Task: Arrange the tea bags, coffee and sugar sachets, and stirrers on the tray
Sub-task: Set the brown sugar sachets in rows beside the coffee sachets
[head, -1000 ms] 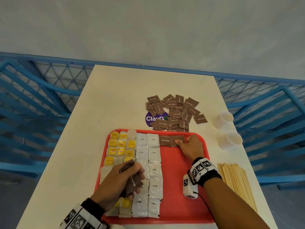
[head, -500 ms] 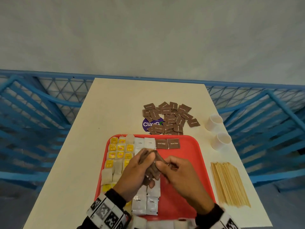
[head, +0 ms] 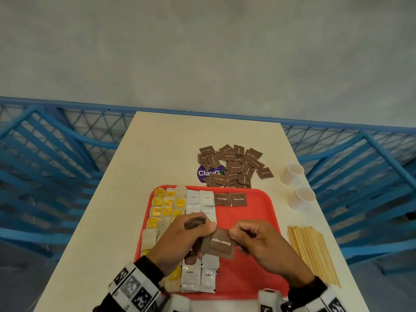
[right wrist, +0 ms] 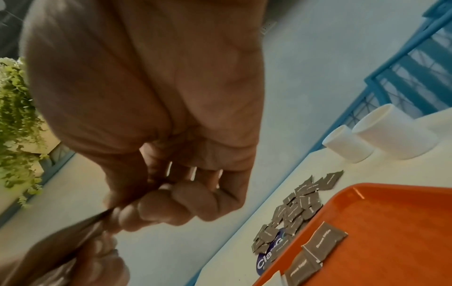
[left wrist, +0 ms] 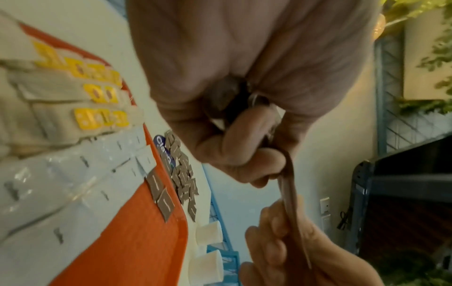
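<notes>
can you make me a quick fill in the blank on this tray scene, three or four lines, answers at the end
1. The flat red plastic tray has ____ brown sugar sachets lying flat at its far edge.
2. The right hand pinches a brown paper sachet printed "Brown ____".
3. The bundle of thin wooden stirrers lies on the ____, right of the tray.
4. The left hand grips a stack of ____ sachets.

Missing words: two; Sugar; table; brown

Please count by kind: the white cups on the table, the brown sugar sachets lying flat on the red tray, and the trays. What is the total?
White cups: 2
Brown sugar sachets flat on tray: 2
Red tray: 1
Total: 5
</notes>
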The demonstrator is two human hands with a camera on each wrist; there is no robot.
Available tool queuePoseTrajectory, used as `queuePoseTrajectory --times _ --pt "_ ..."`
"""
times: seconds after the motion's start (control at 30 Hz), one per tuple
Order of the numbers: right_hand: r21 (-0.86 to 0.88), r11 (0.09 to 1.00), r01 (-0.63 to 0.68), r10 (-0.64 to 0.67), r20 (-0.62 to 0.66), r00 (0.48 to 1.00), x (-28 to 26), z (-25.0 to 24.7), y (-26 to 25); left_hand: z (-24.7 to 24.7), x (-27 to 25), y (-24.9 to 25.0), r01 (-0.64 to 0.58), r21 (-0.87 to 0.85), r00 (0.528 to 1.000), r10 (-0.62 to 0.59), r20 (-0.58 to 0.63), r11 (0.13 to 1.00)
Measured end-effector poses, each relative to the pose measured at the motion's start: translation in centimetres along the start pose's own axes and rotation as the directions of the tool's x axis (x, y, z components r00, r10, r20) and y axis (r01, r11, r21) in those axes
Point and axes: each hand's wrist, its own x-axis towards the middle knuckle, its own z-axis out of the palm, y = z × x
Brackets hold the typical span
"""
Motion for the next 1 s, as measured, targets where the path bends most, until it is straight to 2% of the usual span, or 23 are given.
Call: queuePoseTrajectory --times 0.07,0.17,0.23,0.3,0.37,0.4,0.5,0.53,0.57,0.63,0.7,0.73,0.8,0.87,1.0 --pt "0.126 0.991 -0.033 0.047 -0.108 0.993 0.0 0.7 0.0 0.5 0.2 -0.5 0.018 -0.134 0.995 -0.031 -0.094 0.991" --pt "0.302 0.948 -0.095 0.153 -0.173 0.973 0.2 2.8 -0.2 1.8 0.4 -1.4 0.030 -0.306 0.969 -0.103 -0.226 0.952" --pt "0.362 0.929 -0.076 0.195 -0.305 0.932 0.4 3.9 0.2 2.6 0.2 -2.3 0.070 -0.309 0.965 -0.143 -0.220 0.948" --pt "0.430 0.901 -0.063 0.246 -0.385 0.890 0.7 4.1 0.7 2.9 -0.3 -3.3 0.118 -0.209 0.974 -0.153 -0.164 0.971" --pt "0.455 0.884 -0.103 0.282 -0.345 0.895 0.8 3.9 1.5 2.6 -0.7 -3.9 0.151 -0.095 0.982 -0.160 -0.098 0.984" --pt "0.422 0.896 -0.140 0.286 -0.305 0.909 0.7 3.6 2.0 2.1 -0.7 -4.0 0.159 -0.060 0.981 -0.165 -0.103 0.985" --pt "0.258 0.932 -0.254 0.279 -0.066 0.958 0.6 2.5 3.2 0.7 0.0 -4.3 0.156 -0.024 0.970 -0.158 -0.185 0.987" --pt "0.233 0.932 -0.278 0.287 -0.003 0.958 0.7 2.3 3.4 0.4 0.3 -4.3 0.162 -0.001 0.972 -0.160 -0.171 0.987" --pt "0.221 0.930 -0.293 0.299 0.006 0.954 0.9 2.1 3.5 0.4 0.5 -4.4 0.169 0.022 0.976 -0.164 -0.143 0.985" --pt "0.221 0.934 -0.282 0.314 -0.127 0.941 1.5 1.9 4.0 0.6 1.0 -4.7 0.182 0.004 0.977 -0.180 -0.116 0.983" --pt "0.290 0.922 -0.257 0.334 -0.259 0.906 2.1 2.2 4.5 0.9 1.7 -5.1 0.191 -0.089 0.965 -0.204 -0.165 0.978" --pt "0.328 0.908 -0.259 0.353 -0.271 0.895 2.4 2.4 4.8 1.2 2.1 -5.4 0.192 -0.143 0.955 -0.218 -0.201 0.971" --pt "0.366 0.885 -0.287 0.380 -0.216 0.899 2.6 2.8 5.2 1.6 2.9 -5.8 0.190 -0.229 0.936 -0.247 -0.252 0.955" --pt "0.348 0.885 -0.309 0.397 -0.217 0.892 3.4 2.4 6.2 1.7 3.4 -6.1 0.201 -0.233 0.924 -0.263 -0.278 0.952" --pt "0.279 0.843 -0.459 0.535 -0.361 0.764 7.4 0.1 11.2 0.2 2.7 -6.6 0.235 -0.207 0.909 -0.290 -0.298 0.950"
